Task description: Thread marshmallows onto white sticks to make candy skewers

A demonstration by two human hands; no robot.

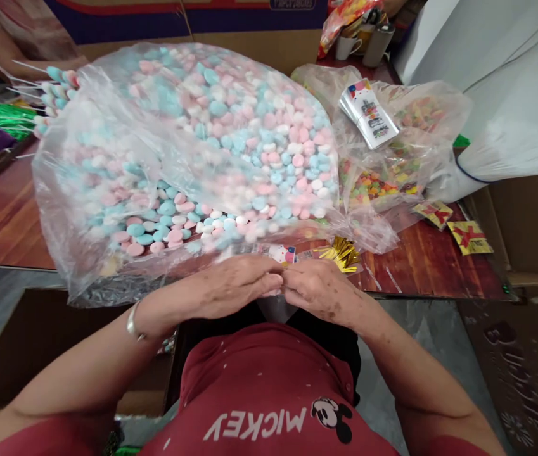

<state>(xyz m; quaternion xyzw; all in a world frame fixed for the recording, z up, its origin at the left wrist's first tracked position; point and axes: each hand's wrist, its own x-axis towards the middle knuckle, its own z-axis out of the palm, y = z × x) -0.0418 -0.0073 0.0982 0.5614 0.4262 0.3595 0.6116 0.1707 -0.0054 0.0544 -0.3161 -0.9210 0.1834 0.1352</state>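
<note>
We see both hands meeting at the near edge of the wooden table point(421, 266), fingertips touching over a small printed packet point(282, 254) that lies just beyond them, its long axis running left to right. The left hand point(230, 288) and right hand point(320, 291) are about equally near; their fingers are curled narrow and pinched together, seemingly on the packet's near edge, though the grip itself is hidden. One bunch of gold twist ties point(339, 253) sits just beyond the right hand. We count one big bag of pastel candies point(211, 139), one bag of mixed-colour sweets point(392, 171), one stack of printed packets point(368, 114) and two yellow-red wrappers point(454, 227).
</note>
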